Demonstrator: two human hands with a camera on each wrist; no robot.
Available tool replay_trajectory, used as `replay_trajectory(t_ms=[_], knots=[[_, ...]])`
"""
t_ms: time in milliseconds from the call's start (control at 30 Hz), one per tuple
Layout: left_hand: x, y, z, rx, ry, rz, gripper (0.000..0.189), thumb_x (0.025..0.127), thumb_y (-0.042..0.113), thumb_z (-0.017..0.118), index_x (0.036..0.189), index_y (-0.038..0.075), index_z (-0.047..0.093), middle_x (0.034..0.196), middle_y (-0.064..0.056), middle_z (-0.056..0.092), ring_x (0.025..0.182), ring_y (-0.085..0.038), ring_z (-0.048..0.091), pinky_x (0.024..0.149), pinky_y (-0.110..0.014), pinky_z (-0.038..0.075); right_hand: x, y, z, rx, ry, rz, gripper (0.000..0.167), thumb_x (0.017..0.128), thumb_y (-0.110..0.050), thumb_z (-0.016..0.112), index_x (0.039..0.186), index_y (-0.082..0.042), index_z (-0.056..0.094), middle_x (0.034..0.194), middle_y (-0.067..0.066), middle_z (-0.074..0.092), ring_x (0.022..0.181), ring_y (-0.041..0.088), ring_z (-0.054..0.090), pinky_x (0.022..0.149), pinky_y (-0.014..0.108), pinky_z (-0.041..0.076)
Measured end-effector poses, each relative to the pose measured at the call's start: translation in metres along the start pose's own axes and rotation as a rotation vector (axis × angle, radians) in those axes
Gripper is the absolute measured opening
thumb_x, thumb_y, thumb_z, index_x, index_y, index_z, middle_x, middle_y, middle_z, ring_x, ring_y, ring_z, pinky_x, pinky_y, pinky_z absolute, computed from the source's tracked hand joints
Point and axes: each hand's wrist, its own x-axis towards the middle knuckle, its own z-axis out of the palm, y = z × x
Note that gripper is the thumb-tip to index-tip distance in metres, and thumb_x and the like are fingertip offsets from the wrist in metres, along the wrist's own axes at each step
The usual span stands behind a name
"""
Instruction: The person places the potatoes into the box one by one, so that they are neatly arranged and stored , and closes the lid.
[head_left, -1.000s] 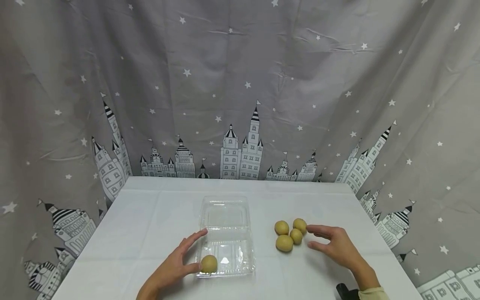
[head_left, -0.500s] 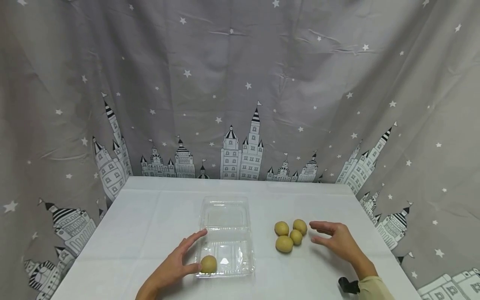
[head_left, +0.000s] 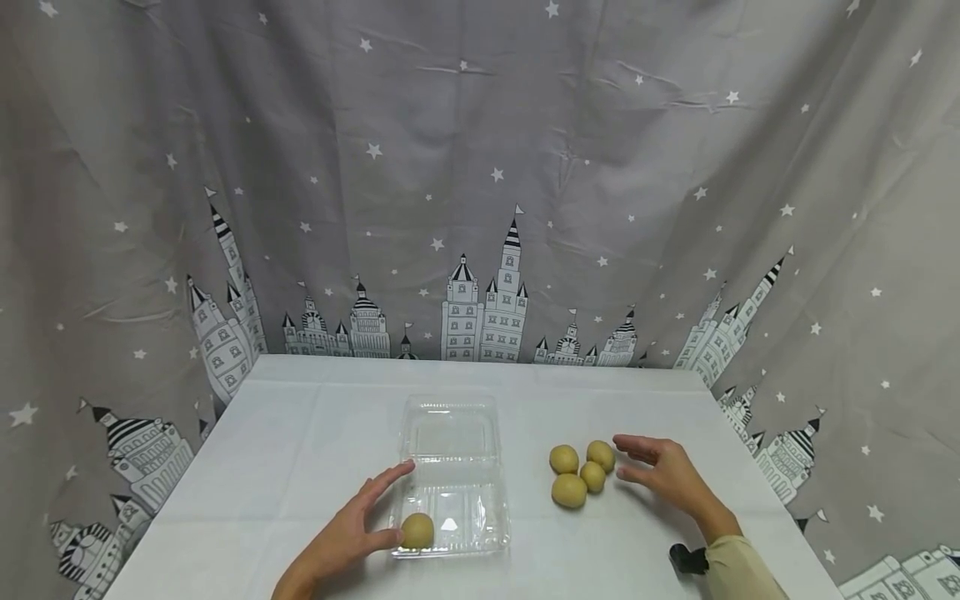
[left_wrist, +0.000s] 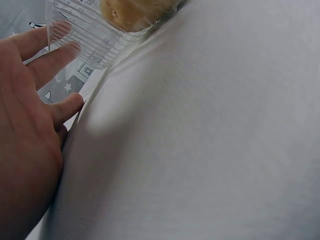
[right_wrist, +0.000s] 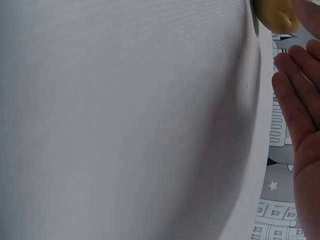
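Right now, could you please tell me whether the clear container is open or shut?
The clear container is open: its lid lies folded back beyond the base, leaving the potato inside uncovered.

Yellow potato in open clear container (head_left: pixel 480 521)

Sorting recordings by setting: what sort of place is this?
Probably an indoor recording setup: a gray curtain printed with castles and stars hangs behind a white-covered table, which holds a clear plastic container.

4 potatoes (head_left: pixel 590 477) lie right of the container (head_left: pixel 453 472).
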Motion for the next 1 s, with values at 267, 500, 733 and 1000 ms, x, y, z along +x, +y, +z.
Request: replay_trajectory(t_ms=[267, 500, 733, 1000], knots=[[0.002, 0.0, 0.0, 0.001, -0.018, -0.016, 0.088, 0.087, 0.028, 0.087, 0.166, 0.021, 0.048, 0.174, -0.017, 0.043, 0.163, -0.06, 0.021, 0.132, -0.079, 0.004, 0.01, -0.004, 0.002, 0.005, -0.063, -0.015, 0.059, 0.089, -0.015, 0.091, 0.142, 0.003, 0.069, 0.143, 0.021, 0.072, 0.131, 0.043, 0.071, 0.11, 0.045, 0.058], [0.001, 0.002, 0.0, 0.004, -0.012, -0.019, 0.088, 0.086, 0.029, 0.087, 0.165, 0.024, 0.049, 0.174, -0.011, 0.045, 0.164, -0.056, 0.023, 0.133, -0.076, 0.005, 0.015, -0.005, 0.005, 0.001, -0.082, 0.012, 0.058, 0.089, -0.015, 0.091, 0.14, 0.003, 0.07, 0.141, 0.021, 0.073, 0.131, 0.042, 0.072, 0.11, 0.044, 0.059], [0.002, 0.003, 0.0, 0.002, -0.014, -0.026, 0.09, 0.086, 0.028, 0.088, 0.166, 0.022, 0.048, 0.175, -0.014, 0.043, 0.163, -0.06, 0.02, 0.126, -0.086, 0.004, 0.017, -0.005, 0.008, -0.006, -0.088, 0.014, 0.056, 0.09, -0.015, 0.09, 0.14, 0.0, 0.071, 0.14, 0.019, 0.075, 0.129, 0.035, 0.074, 0.108, 0.036, 0.061], [0.001, 0.007, -0.001, -0.012, -0.021, -0.061, 0.091, 0.084, 0.029, 0.088, 0.166, 0.022, 0.048, 0.175, -0.015, 0.041, 0.164, -0.061, 0.016, 0.127, -0.085, 0.003, 0.019, -0.008, 0.011, 0.049, -0.104, 0.011, 0.051, 0.096, -0.013, 0.085, 0.141, 0.005, 0.069, 0.141, 0.026, 0.072, 0.127, 0.042, 0.074, 0.106, 0.042, 0.062]])
